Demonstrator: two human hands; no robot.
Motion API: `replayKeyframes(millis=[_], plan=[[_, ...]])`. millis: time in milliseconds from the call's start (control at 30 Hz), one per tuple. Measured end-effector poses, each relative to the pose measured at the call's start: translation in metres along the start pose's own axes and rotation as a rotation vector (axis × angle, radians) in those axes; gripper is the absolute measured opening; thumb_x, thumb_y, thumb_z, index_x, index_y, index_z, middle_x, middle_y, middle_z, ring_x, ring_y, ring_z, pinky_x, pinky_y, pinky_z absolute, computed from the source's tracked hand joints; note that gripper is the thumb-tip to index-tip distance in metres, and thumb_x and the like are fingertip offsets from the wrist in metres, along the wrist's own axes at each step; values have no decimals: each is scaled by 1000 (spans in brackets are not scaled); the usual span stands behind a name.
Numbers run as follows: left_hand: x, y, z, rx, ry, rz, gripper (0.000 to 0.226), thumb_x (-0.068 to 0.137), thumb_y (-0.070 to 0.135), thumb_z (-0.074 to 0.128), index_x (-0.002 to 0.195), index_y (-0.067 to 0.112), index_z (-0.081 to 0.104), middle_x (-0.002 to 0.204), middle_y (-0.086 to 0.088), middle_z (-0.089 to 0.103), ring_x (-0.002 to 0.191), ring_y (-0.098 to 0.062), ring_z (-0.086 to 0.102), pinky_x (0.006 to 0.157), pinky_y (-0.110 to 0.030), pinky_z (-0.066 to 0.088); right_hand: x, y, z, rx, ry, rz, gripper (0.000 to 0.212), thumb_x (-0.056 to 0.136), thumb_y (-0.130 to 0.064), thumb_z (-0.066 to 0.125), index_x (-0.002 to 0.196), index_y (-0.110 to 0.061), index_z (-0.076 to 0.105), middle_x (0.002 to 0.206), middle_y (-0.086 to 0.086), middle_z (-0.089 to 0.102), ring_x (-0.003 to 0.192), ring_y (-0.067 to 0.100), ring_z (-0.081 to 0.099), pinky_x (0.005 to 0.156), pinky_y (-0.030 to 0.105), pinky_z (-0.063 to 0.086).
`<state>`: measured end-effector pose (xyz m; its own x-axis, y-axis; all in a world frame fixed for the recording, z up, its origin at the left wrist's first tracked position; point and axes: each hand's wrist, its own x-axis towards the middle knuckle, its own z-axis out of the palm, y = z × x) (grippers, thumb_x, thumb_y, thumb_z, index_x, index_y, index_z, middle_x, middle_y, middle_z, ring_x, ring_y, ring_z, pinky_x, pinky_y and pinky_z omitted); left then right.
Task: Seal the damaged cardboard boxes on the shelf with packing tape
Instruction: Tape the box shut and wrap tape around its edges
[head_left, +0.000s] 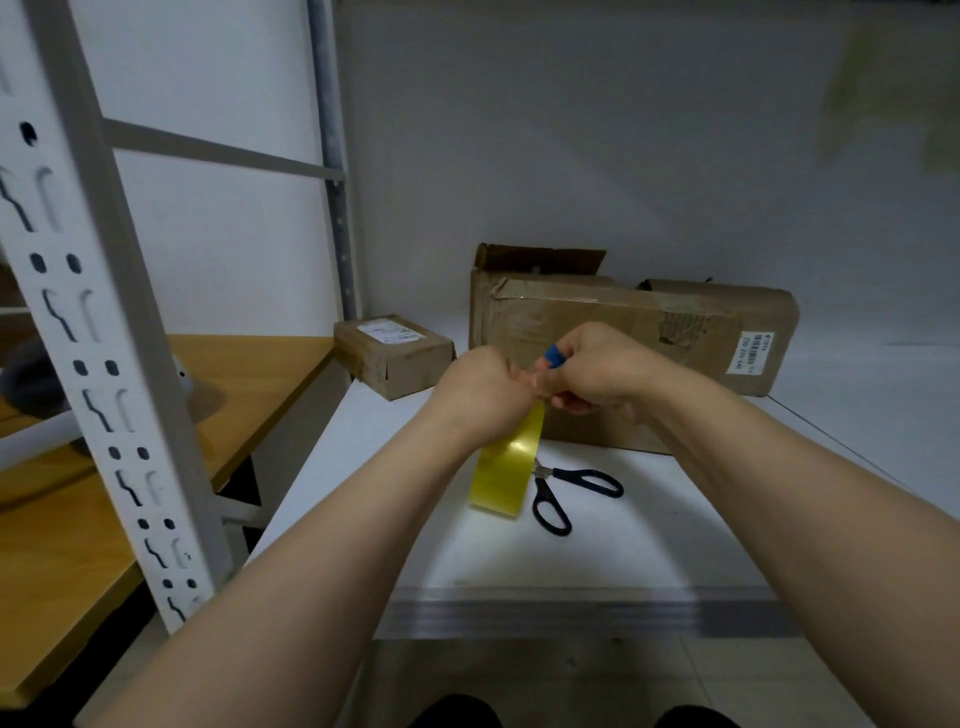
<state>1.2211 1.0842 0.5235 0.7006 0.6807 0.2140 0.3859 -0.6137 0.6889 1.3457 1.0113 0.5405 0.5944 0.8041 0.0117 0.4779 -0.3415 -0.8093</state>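
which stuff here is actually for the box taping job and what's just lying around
For the job:
- yellow tape strip, held by left hand and right hand
- blue tape roll, in the right hand's grip
- scissors
- large torn box
- small box

Lying about:
- wooden desk
- grey object on it

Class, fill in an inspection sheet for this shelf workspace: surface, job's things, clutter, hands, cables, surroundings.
Surface: white shelf board, mostly bare.
Job's things: large torn brown cardboard box, top flap up; small brown cardboard box to its left; yellowish packing tape strip; black-handled scissors lying flat.
Clutter: nothing seen.
Hands: left hand and right hand together grip the tape.
Cables: nothing seen.
Surroundings: white perforated shelf upright; wooden desk on the left.
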Motion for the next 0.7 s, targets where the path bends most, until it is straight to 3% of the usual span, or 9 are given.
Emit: replayKeyframes(millis=[133, 200, 233, 300, 333, 367, 467, 533, 700], plan=[[2, -3, 13, -74, 11, -33, 30, 100, 32, 58, 71, 22, 56, 124, -19, 53, 82, -24, 62, 69, -29, 50, 2, -2, 3, -115, 32, 17, 5, 91, -5, 70, 93, -2, 67, 73, 12, 59, 56, 15, 56, 51, 23, 46], [-2, 1, 18, -113, 25, -111, 18, 100, 27, 58, 83, 20, 58, 139, -17, 37, 81, -20, 58, 65, -23, 49, 5, -5, 6, -234, 65, -17, 8, 87, -10, 74, 85, -6, 68, 72, 12, 57, 62, 20, 55, 58, 32, 45], [-2, 2, 18, -113, 39, -167, 16, 99, 29, 61, 107, 15, 59, 147, -18, 28, 95, -25, 60, 73, -24, 52, 5, -6, 6, -296, 82, -32, 11, 86, -12, 76, 81, -6, 68, 72, 11, 58, 64, 20, 55, 60, 33, 46], [-3, -3, 14, -146, 35, -293, 99, 87, 44, 75, 157, 9, 15, 158, -18, 12, 134, -39, 43, 103, -40, 47, 4, -6, 2, -363, 113, -50, 13, 84, -12, 76, 80, -1, 69, 73, 9, 60, 66, 20, 57, 61, 32, 47], [-3, -6, 10, -248, 14, -349, 121, 80, 50, 81, 159, 12, -2, 159, -18, 16, 138, -41, 39, 107, -46, 45, 4, -4, 1, -339, 106, -57, 13, 85, -11, 75, 83, 1, 71, 73, 10, 61, 66, 19, 57, 61, 32, 47], [-4, -10, 6, -340, -11, -375, 123, 76, 51, 83, 159, 11, 1, 154, -17, 30, 131, -38, 47, 100, -48, 50, 3, -3, 0, -286, 89, -68, 14, 87, -11, 73, 87, 3, 72, 73, 10, 61, 67, 19, 57, 62, 32, 47], [-11, -18, 6, -638, -218, -417, 59, 84, 26, 81, 132, 8, 51, 114, -12, 69, 101, -29, 69, 81, -42, 58, 1, 2, 7, -154, 48, -114, 22, 92, -21, 70, 97, 1, 71, 76, 8, 61, 71, 19, 57, 67, 34, 47], [-15, -21, 11, -753, -199, -387, 34, 86, 2, 75, 109, 13, 53, 104, -9, 70, 104, -32, 69, 88, -47, 58, -2, 1, 15, -123, 49, -174, 34, 94, -34, 69, 98, 0, 68, 76, 6, 58, 70, 18, 54, 67, 34, 46], [-10, -28, 7, -745, 42, -218, 102, 82, -6, 76, 159, 30, 20, 143, -6, 53, 114, -28, 62, 87, -43, 58, -11, 2, 14, 107, 50, -244, 32, 91, -36, 73, 75, -9, 66, 56, -5, 57, 55, 12, 49, 56, 25, 41]])
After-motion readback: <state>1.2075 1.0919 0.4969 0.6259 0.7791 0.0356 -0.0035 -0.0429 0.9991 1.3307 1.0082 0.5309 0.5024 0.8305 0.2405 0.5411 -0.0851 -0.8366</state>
